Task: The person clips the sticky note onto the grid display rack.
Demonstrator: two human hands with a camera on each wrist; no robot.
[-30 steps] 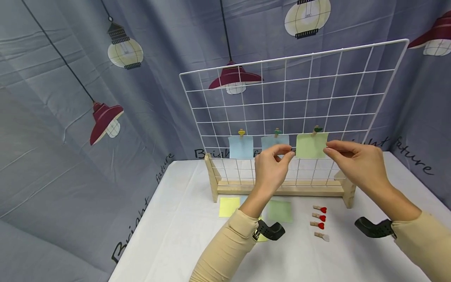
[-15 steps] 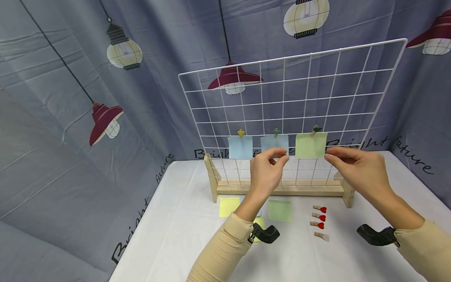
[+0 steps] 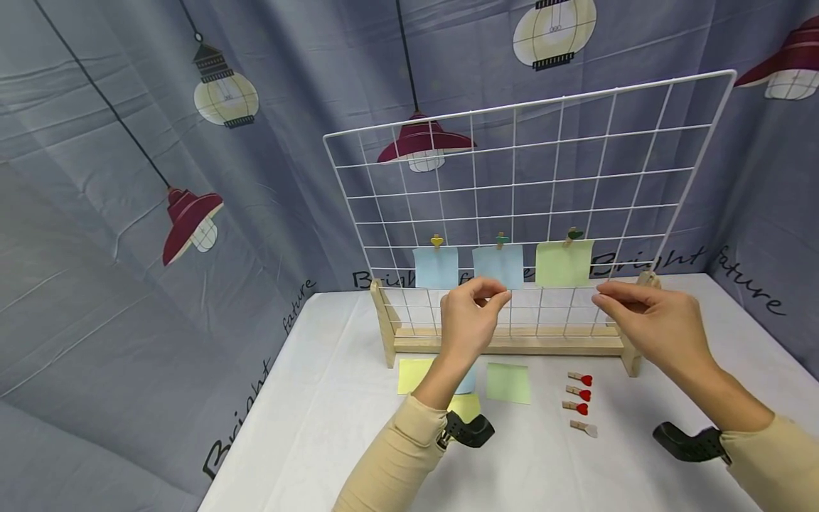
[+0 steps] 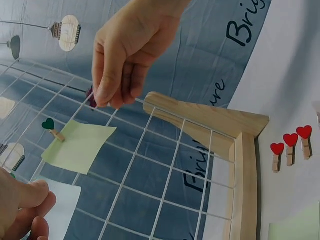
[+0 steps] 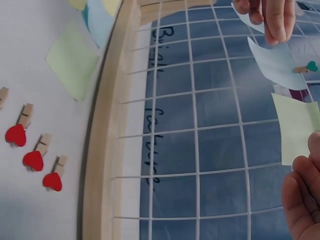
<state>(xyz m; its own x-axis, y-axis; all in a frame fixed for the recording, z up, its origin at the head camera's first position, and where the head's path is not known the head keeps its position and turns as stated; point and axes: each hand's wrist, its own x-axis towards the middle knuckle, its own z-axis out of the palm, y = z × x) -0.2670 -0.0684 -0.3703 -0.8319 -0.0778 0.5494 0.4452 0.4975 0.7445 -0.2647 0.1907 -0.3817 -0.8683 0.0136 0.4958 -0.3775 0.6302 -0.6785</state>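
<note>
My left hand (image 3: 472, 313) is in front of the wire grid panel (image 3: 531, 104), below the middle blue sticky note (image 3: 499, 260). Its thumb and forefinger are close together with nothing visible between them. Just right of the pale green sticky note (image 3: 564, 263), my right hand (image 3: 659, 316) hangs with fingers loosely bent, apart from the paper and holding nothing. A mini clothespin with a dark green heart (image 4: 48, 124) fixes the green note to the grid. Another blue note (image 3: 437, 268) hangs at left from a yellow-heart clothespin (image 3: 437, 241); a green-heart clothespin (image 5: 311, 66) holds the middle one.
A wooden stand (image 3: 512, 346) carries the panel on the white table (image 3: 288, 405). Before it lie yellow (image 3: 414, 375), green (image 3: 508, 384) and blue (image 3: 467, 382) notes. Several clothespins form a column at right, red-hearted ones (image 3: 579, 394) above a white-hearted one (image 3: 584, 428). A printed curtain hangs behind.
Both hands have come down from beside the green note's edges; the left has also drawn away to the left, uncovering the middle blue note. The three hanging notes stay in place.
</note>
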